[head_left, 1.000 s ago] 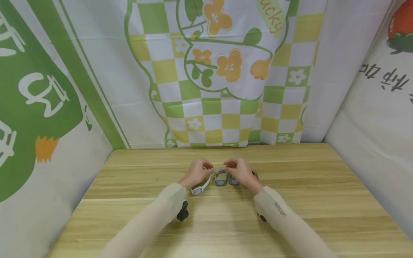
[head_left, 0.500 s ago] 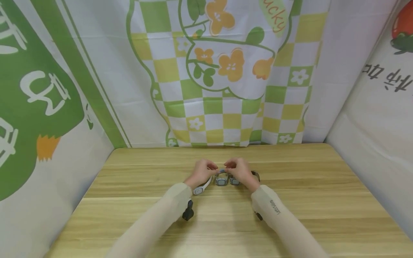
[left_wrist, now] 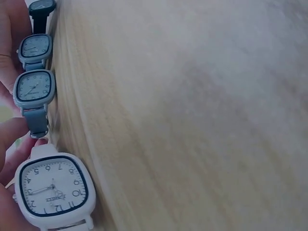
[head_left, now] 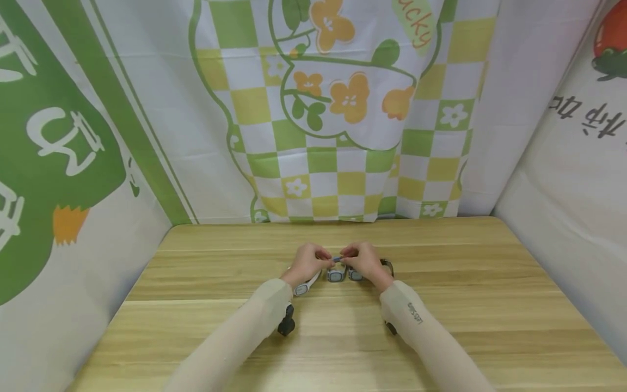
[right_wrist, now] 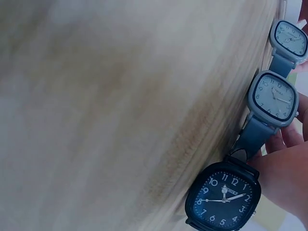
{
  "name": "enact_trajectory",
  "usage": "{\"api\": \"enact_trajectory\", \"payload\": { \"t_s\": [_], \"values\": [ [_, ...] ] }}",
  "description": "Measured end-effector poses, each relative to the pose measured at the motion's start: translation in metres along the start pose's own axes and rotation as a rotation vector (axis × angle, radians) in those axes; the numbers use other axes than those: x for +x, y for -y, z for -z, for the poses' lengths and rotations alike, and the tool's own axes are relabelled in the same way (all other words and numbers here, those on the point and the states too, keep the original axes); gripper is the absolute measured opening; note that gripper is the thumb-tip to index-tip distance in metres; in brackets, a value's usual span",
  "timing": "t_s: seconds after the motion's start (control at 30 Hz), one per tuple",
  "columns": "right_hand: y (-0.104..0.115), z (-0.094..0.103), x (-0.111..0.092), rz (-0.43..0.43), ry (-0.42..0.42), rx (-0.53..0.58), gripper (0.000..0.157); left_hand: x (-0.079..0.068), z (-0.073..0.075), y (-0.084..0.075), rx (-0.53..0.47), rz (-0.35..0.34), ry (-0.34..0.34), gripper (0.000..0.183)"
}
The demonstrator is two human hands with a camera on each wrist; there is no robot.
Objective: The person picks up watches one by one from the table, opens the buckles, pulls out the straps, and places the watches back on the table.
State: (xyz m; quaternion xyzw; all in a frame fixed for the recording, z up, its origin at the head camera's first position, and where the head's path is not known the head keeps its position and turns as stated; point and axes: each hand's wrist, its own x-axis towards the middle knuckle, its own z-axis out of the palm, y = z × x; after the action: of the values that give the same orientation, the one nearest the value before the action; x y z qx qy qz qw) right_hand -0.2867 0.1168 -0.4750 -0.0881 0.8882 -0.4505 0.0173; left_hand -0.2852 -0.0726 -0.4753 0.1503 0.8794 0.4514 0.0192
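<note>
Nearest, two cream long sleeves are seen reaching inward, the left sleeve [head_left: 235, 335] and the right sleeve [head_left: 433, 335], the latter marked with dark lettering. A small black device [head_left: 286, 321] is worn under the left cuff, and another is partly hidden under the right. Beneath them a pale wood-grained table [head_left: 338, 348] is spread.

Farther in, a loose row of four watches is formed across the table. At its left end a white rounded-square watch [head_left: 301, 289] is placed, its white strap stretched out behind the case. Just beside it, between the hands, a light grey rounded-square watch [head_left: 336, 276] is stood with its dial facing the near side. Next, a second grey watch [head_left: 356, 276] is partly covered by the right hand [head_left: 363, 261], and at the right end a black rounded-square watch [right_wrist: 224, 195] is set.

Behind the light grey case, its blue-grey strap is pinched by the bent fingers and thumb of the left hand [head_left: 307, 262] and likewise by those of the right.

Farthest, the table is backed by a hanging white cloth [head_left: 323, 179] printed with green and yellow checks and orange flowers.
</note>
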Motion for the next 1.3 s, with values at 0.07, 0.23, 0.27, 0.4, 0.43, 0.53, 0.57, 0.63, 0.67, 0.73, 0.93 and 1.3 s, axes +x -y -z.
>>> {"api": "enact_trajectory", "payload": {
  "t_s": [0.07,0.23,0.27,0.4,0.43,0.53,0.57,0.63,0.67,0.73,0.93,1.3],
  "values": [
    [0.000,0.000,0.000,0.002,-0.001,-0.013,0.010,0.000,-0.001,0.001,0.002,0.004,0.003,0.009],
    [0.000,-0.001,0.000,-0.002,-0.004,-0.028,0.009,0.000,-0.001,-0.001,0.041,0.033,0.003,0.009],
    [0.000,-0.002,0.000,-0.004,-0.004,-0.031,0.009,0.000,-0.001,-0.001,0.055,0.039,0.002,0.009],
    [0.000,-0.002,0.000,-0.007,-0.004,-0.049,0.010,0.001,-0.001,-0.003,0.094,0.073,0.001,0.009],
    [0.000,-0.002,0.000,-0.002,-0.003,-0.054,0.010,0.001,-0.002,-0.003,0.104,0.075,0.002,0.009],
    [0.000,0.000,0.000,0.008,0.002,-0.056,0.010,0.001,-0.002,-0.003,0.132,0.072,-0.005,0.009],
    [0.000,0.000,-0.001,0.014,0.002,-0.057,0.010,0.001,-0.002,-0.003,0.137,0.068,-0.008,0.009],
    [0.000,0.001,-0.001,0.039,0.005,-0.060,0.010,0.000,-0.002,-0.004,0.146,0.052,-0.019,0.008],
    [0.000,0.002,-0.001,0.054,0.007,-0.063,0.010,0.001,-0.002,-0.004,0.152,0.043,-0.026,0.008],
    [0.001,0.004,-0.002,0.084,0.012,-0.065,0.010,0.000,-0.002,-0.005,0.156,0.026,-0.037,0.007],
    [0.003,0.010,-0.005,0.095,0.032,-0.039,0.013,0.000,-0.003,-0.007,0.143,-0.013,-0.078,0.004],
    [0.008,0.017,-0.007,0.133,-0.024,-0.011,0.016,-0.005,-0.002,-0.018,0.064,-0.072,-0.138,0.006]
  ]
}}
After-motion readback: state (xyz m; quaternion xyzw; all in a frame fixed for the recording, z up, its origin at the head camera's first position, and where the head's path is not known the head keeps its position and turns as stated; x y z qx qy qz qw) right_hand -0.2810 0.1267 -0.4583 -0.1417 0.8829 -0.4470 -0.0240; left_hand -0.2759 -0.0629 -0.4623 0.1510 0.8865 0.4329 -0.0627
